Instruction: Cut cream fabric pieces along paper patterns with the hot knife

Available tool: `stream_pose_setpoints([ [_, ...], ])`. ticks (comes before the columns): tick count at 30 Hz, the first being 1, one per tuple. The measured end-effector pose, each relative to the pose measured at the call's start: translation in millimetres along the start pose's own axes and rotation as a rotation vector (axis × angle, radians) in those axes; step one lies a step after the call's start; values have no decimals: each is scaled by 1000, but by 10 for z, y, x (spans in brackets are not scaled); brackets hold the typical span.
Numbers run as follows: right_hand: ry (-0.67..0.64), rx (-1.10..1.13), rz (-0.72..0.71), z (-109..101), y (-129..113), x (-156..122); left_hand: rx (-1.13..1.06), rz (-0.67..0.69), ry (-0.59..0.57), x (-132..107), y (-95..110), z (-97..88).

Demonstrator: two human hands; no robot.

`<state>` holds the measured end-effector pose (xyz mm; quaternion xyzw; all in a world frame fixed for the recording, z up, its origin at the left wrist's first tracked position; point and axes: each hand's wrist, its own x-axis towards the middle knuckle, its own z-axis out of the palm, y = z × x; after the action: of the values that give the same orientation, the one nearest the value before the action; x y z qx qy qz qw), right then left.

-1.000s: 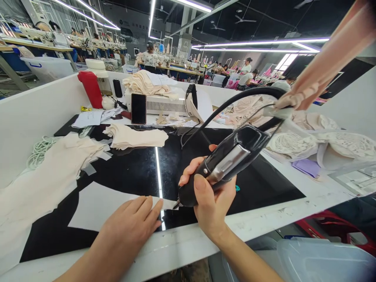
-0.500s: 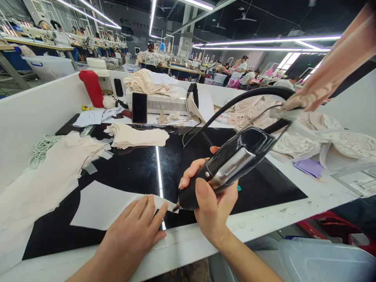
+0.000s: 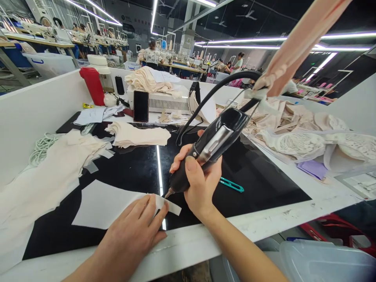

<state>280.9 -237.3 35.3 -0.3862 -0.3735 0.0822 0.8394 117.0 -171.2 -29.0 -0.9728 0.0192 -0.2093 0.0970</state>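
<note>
My right hand [image 3: 202, 182] is wrapped round a black corded hand tool [image 3: 213, 141] with a silver lever along its side. Its pointed metal tip [image 3: 168, 193] is at the upper edge of a white curved pattern-like piece [image 3: 102, 203], near my left fingertips. Whether the piece is paper or cloth I cannot tell. With fingers stretched out, my left hand [image 3: 138, 223] lies flat on the narrow end of that piece, pressing it to the black board [image 3: 123, 168]. Teal thread snips [image 3: 232, 185] lie on the board to the right of my right hand.
Cream fabric stacks [image 3: 141, 135] and a long cream cloth pile [image 3: 53, 172] lie around the board. Lace bra parts [image 3: 293, 143] are heaped at right. A phone [image 3: 141, 105] stands at the back. A pale cloth strip [image 3: 296, 47] hangs tied to the tool's cable.
My right hand and the tool have moved left and slightly up, so the tip left the strip's far end and sits nearer my left fingers. The teal snips now show fully. My left hand stays put.
</note>
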Motion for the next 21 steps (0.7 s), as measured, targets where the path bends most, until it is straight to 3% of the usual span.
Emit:
stream_pose_setpoints([
  [21,-12,9,1,85,112,18,-46,41,-14,-23,-34,37],
])
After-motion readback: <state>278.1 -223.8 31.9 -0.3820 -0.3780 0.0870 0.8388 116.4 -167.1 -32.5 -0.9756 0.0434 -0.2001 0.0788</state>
